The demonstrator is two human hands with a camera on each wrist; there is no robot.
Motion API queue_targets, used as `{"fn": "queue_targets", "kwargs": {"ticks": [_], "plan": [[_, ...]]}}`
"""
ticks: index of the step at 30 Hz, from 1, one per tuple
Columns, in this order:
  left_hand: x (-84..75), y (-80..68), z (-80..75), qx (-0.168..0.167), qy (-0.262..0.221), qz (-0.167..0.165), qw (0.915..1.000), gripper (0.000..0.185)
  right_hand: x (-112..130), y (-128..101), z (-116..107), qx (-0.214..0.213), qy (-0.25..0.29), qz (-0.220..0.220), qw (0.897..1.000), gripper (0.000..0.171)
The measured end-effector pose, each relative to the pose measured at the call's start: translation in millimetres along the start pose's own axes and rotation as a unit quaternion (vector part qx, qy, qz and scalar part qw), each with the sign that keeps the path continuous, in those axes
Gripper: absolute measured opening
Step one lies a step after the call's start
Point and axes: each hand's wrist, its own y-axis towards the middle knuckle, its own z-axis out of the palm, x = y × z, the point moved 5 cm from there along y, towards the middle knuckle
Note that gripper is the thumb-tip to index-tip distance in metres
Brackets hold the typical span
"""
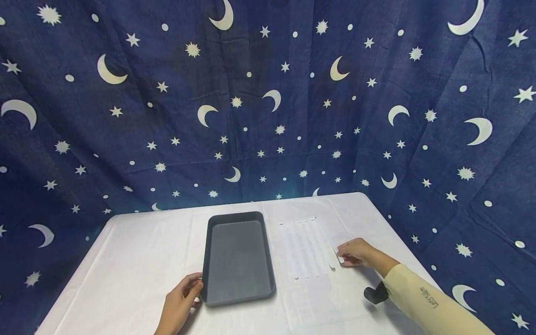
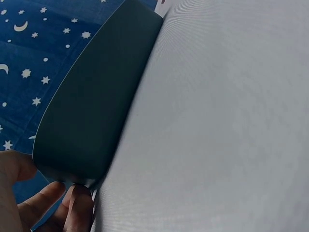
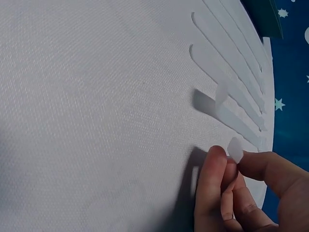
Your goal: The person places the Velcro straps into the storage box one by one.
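A dark grey rectangular baking tray (image 1: 240,260) lies on the white table. At its near left corner, my left hand (image 1: 180,298) grips the wall, with the thumb at the rim and fingers against the outside in the left wrist view. To the tray's right lie several thin white strips (image 3: 227,72), side by side and hard to see against the cloth. My right hand (image 1: 356,252) pinches a small white strip (image 3: 235,149) between thumb and fingers, its rounded tip poking out. Beside it, another strip (image 3: 239,123) has its near end curled up off the table.
White cloth covers the table (image 1: 142,260). A dark blue curtain (image 1: 234,139) with moons and stars hangs behind it and along the right side. A black strap end (image 1: 375,294) sticks out from the right sleeve (image 1: 423,298).
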Motion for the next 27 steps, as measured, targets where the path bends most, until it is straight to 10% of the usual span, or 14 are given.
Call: {"fn": "queue_targets", "kwargs": {"ticks": [27], "plan": [[1.5,1.8,0.5,0.005,0.003,0.003,1.0000,0.051,-5.0,-5.3,-4.0,0.052,0.117,0.055,0.990,0.036]]}}
